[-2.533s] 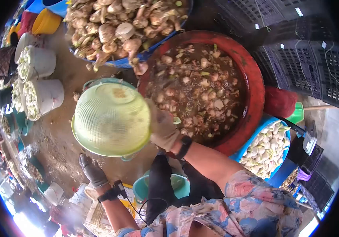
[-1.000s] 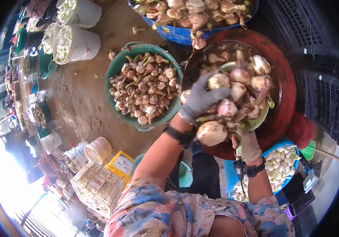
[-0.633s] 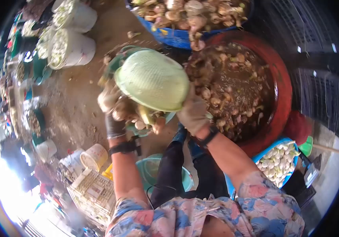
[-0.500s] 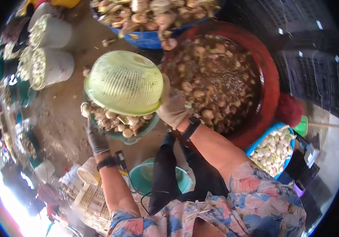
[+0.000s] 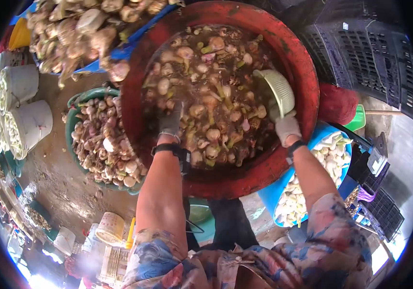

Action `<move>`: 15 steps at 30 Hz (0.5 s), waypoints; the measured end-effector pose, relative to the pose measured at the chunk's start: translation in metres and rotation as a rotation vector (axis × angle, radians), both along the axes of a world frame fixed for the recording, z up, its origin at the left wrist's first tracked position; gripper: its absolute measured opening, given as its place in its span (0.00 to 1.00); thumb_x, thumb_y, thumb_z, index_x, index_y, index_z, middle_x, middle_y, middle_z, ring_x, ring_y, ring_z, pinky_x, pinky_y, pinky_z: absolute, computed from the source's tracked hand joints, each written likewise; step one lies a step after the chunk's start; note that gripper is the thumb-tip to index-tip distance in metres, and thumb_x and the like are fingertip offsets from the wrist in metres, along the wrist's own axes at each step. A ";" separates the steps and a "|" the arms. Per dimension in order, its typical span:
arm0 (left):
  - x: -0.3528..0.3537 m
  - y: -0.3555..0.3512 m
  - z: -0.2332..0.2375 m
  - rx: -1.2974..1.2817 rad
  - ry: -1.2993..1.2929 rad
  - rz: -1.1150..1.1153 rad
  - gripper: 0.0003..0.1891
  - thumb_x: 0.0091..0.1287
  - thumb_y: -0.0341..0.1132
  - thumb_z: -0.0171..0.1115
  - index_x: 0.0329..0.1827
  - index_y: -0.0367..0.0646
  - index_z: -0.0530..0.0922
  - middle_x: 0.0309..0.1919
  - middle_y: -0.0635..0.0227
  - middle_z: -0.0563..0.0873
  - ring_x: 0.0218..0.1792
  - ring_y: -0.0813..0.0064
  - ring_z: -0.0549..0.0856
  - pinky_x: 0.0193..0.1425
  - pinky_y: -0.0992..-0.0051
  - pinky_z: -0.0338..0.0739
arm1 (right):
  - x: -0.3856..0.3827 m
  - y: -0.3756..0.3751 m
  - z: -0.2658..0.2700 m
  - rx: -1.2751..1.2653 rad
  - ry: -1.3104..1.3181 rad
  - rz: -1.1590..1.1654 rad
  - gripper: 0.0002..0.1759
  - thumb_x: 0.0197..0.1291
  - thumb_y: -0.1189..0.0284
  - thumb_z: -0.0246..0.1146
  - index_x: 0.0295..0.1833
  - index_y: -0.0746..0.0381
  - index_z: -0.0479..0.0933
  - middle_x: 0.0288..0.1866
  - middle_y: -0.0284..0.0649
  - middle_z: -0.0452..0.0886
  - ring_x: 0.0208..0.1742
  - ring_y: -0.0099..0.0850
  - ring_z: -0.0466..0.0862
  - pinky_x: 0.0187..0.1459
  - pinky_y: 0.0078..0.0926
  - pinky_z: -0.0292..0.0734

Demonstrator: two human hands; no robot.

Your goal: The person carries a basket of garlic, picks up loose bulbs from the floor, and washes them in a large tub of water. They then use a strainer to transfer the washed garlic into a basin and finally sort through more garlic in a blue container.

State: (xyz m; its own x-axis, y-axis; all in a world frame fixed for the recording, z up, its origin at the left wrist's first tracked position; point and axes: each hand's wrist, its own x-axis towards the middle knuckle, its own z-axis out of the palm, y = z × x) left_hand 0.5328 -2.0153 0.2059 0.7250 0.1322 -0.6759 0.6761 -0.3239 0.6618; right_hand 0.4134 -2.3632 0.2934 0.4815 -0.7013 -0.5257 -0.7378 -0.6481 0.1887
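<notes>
My gloved right hand (image 5: 287, 129) grips the rim of a pale green plastic colander (image 5: 279, 91). The colander is tilted on its side, partly dipped in the brown water at the right of a big red tub (image 5: 307, 62). Garlic bulbs (image 5: 211, 100) with stems float crowded in that water. On the tub's left side my gloved left hand (image 5: 170, 124) reaches into the water among the bulbs; its fingers are blurred and partly under the murky surface.
A green basket of garlic (image 5: 103, 139) stands left of the tub, and a heaped blue container (image 5: 134, 45) behind it. At right is a blue tub (image 5: 269, 195) of cleaned white garlic. White buckets (image 5: 35, 125) line the left; dark crates (image 5: 346, 53) stand at the back right.
The colander has gone from above the green basket to the red tub's water, turned on its side. My left hand has moved from beside the basket into the tub. The view has shifted right.
</notes>
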 end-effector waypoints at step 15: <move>0.033 -0.060 -0.015 -0.603 0.448 0.183 0.20 0.62 0.46 0.63 0.51 0.43 0.80 0.45 0.67 0.84 0.44 0.75 0.82 0.52 0.73 0.76 | -0.002 0.083 -0.099 1.190 -0.321 -0.375 0.21 0.65 0.55 0.55 0.56 0.57 0.68 0.35 0.38 0.79 0.25 0.28 0.80 0.22 0.24 0.72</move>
